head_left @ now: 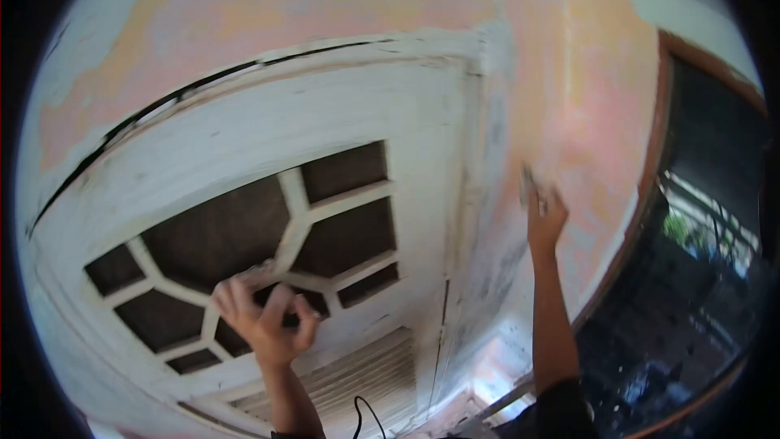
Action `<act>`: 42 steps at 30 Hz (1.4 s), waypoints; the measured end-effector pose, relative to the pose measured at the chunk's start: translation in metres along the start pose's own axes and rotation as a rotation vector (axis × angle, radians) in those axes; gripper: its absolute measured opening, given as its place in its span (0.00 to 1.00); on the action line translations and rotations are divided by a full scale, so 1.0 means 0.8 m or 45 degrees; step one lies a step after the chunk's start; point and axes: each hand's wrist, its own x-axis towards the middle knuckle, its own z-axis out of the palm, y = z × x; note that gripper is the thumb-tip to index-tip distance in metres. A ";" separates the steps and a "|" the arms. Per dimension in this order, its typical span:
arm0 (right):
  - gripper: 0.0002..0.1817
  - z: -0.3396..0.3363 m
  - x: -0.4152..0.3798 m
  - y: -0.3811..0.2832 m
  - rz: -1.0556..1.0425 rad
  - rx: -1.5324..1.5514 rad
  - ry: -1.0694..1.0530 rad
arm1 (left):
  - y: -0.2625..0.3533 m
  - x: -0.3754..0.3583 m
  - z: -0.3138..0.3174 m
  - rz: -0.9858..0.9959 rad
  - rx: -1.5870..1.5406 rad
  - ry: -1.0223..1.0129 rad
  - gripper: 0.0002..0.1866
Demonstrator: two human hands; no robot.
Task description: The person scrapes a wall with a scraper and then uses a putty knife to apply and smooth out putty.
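My right hand (pixel 548 213) is raised to the patchy pink and yellow wall (pixel 605 106), between the door frame and the window. Its fingers are closed on a small greyish flat piece (pixel 526 183) at the wall's surface; blur hides its exact kind. My left hand (pixel 268 321) is up in front of the white door (pixel 426 187), before its dark latticed panes. The fingers there are curled, with a thin pale edge showing along their tips. What that edge belongs to, I cannot make out.
A brown-framed window (pixel 662 114) with dark glass and reflections stands at the right. Slatted louvres (pixel 357 374) fill the lower door. A thin black cable (pixel 361 410) loops up at the bottom. The pink and yellow patches continue above the door frame.
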 end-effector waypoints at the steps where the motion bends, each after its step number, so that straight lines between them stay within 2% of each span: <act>1: 0.08 0.005 0.048 -0.036 0.004 0.022 0.054 | 0.000 -0.001 0.005 0.018 0.048 0.057 0.07; 2: 0.08 0.021 0.086 -0.040 -0.121 0.169 0.127 | 0.005 0.000 0.002 -0.019 0.060 -0.005 0.06; 4: 0.07 0.038 0.127 -0.075 -0.309 0.043 0.139 | 0.004 0.000 0.003 0.012 0.082 -0.016 0.07; 5: 0.06 0.049 0.130 -0.073 -0.430 -0.018 0.150 | 0.003 -0.001 0.004 0.014 0.086 -0.032 0.08; 6: 0.06 0.057 0.113 -0.069 -0.411 -0.043 0.142 | 0.002 -0.001 0.006 0.039 0.106 -0.016 0.11; 8: 0.05 0.069 0.057 -0.046 -0.175 -0.084 0.148 | -0.002 0.000 0.014 0.069 0.104 0.014 0.10; 10: 0.04 0.063 -0.057 0.006 0.037 -0.290 0.095 | -0.001 -0.003 0.013 0.088 0.137 0.040 0.10; 11: 0.04 0.054 -0.117 0.023 -0.048 -0.259 0.127 | 0.001 -0.005 0.012 0.096 0.121 0.027 0.10; 13: 0.05 0.026 -0.203 0.036 0.325 -0.025 -0.074 | 0.003 -0.003 0.011 0.076 0.139 0.016 0.10; 14: 0.05 0.016 -0.219 0.048 0.364 -0.035 -0.052 | 0.004 -0.004 0.011 0.052 0.131 -0.006 0.11; 16: 0.04 0.000 -0.207 0.066 0.311 -0.223 -0.199 | 0.002 0.000 0.008 0.133 0.134 -0.002 0.11; 18: 0.04 0.009 -0.111 0.050 0.057 -0.272 -0.035 | -0.001 -0.001 0.014 0.186 0.156 0.075 0.13; 19: 0.04 0.017 -0.056 0.032 -0.052 -0.176 0.067 | 0.000 -0.002 0.016 0.203 0.135 0.065 0.13; 21: 0.06 0.032 0.033 -0.010 -0.227 -0.216 0.162 | -0.002 -0.002 0.016 0.154 0.160 0.064 0.15; 23: 0.06 0.059 0.068 -0.024 -0.354 0.014 0.152 | -0.006 -0.004 0.014 0.169 0.148 0.028 0.16; 24: 0.06 0.062 0.056 -0.020 -0.350 0.008 0.138 | -0.007 -0.006 0.012 0.170 0.144 0.005 0.16; 26: 0.03 0.063 -0.001 -0.007 -0.388 -0.202 0.297 | -0.007 -0.006 0.012 0.167 0.124 -0.001 0.16; 28: 0.03 0.056 -0.103 0.055 -0.241 -0.365 0.196 | 0.003 -0.002 0.012 0.136 0.132 0.017 0.16; 30: 0.05 0.015 -0.194 0.104 0.012 -0.500 -0.233 | -0.003 -0.004 0.016 0.150 0.151 0.038 0.16; 31: 0.05 -0.011 -0.228 0.133 -0.020 -0.494 -0.461 | -0.008 -0.005 0.014 0.176 0.169 0.046 0.16; 32: 0.05 -0.028 -0.236 0.140 0.020 -0.515 -0.511 | -0.008 -0.005 0.013 0.226 0.198 0.062 0.15; 33: 0.05 -0.038 -0.224 0.149 0.035 -0.546 -0.553 | -0.009 -0.003 0.015 0.236 0.175 0.090 0.15; 35: 0.06 -0.031 -0.137 0.117 -0.034 -0.659 -0.320 | -0.011 -0.006 0.014 0.229 0.182 0.085 0.14; 38: 0.07 -0.002 -0.003 0.032 -0.084 -0.361 -0.079 | -0.015 -0.007 0.015 0.249 0.196 0.071 0.15; 39: 0.07 0.010 0.017 0.017 -0.120 -0.198 -0.025 | -0.017 -0.007 0.016 0.253 0.201 0.097 0.17; 40: 0.07 0.023 0.011 0.015 -0.106 -0.193 -0.034 | -0.021 -0.007 0.016 0.279 0.191 0.071 0.18; 42: 0.06 0.044 -0.016 0.010 -0.258 -0.135 0.068 | -0.021 -0.009 0.017 0.276 0.216 0.062 0.19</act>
